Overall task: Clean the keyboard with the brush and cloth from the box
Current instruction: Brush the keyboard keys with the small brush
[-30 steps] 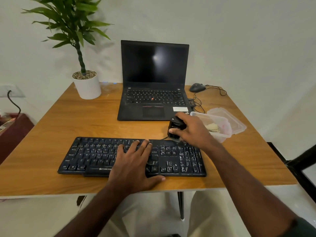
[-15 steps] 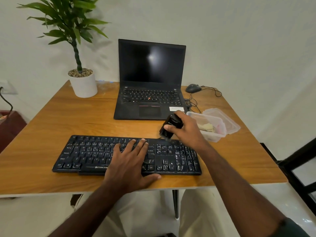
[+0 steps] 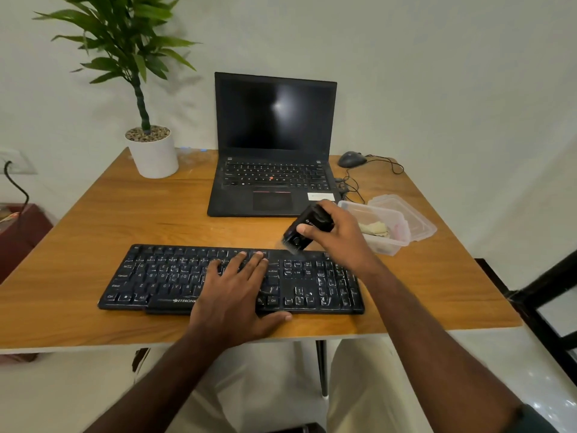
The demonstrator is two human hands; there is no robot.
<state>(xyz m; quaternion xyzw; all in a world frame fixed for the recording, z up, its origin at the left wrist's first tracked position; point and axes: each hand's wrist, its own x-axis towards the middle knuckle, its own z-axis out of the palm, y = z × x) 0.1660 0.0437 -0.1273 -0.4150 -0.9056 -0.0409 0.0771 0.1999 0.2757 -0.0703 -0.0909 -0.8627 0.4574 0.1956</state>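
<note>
The desk [image 3: 93, 220] carried everything, with a dark laptop [image 3: 271, 145] open at the back, a plant [image 3: 146, 120] at the far left and a wired mouse [image 3: 351, 159] at the far right. In front lay the keyboard [image 3: 156, 276], parallel to the near edge. The left hand [image 3: 237, 292] lay flat on its middle keys, fingers straight and spread, thumb on the desk by the front rim, pinning it in place.

The clear box [image 3: 393, 242] stood just right of the keyboard's far corner, its lid [image 3: 421, 220] beside it and a pale cloth [image 3: 376, 228] inside. The right hand [image 3: 337, 232] was curled round the black brush [image 3: 304, 229], index finger along its body.

A second before, that hand had held the brush upright by the box, off the keyboard. Since then it had tipped the brush over and swung it leftward, so that the blurred bristles met the keyboard's top edge above the navigation keys. I judged that the fetching was done and the brushing just starting, at the top right, with nearly every key unswept and the cloth untouched.
</note>
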